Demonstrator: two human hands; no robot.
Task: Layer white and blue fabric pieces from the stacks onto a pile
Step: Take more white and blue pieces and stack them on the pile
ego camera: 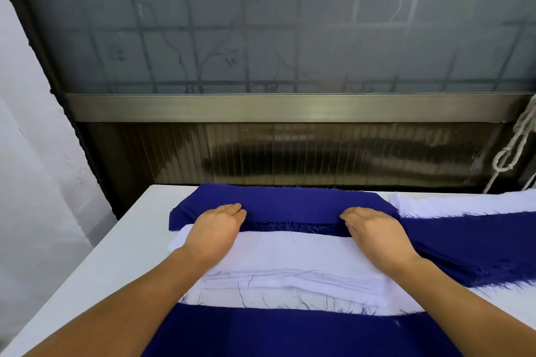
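Both hands lie palm-down on fabric at the far side of the counter (127, 229). In the head view, the left hand (216, 226) and right hand (374, 230) each grasp the near edge of a blue fabric piece (284, 203), fingers curled over it. This piece sits atop the pile, behind a white fabric layer (290, 252). A blue stack (470, 243) and a white stack (464, 201) lie to the right.

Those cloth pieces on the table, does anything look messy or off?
Mostly frayed edges: loose blue threads lie scattered across the white fabric near its front edge. Otherwise both hands, left and right, grip a blue piece.
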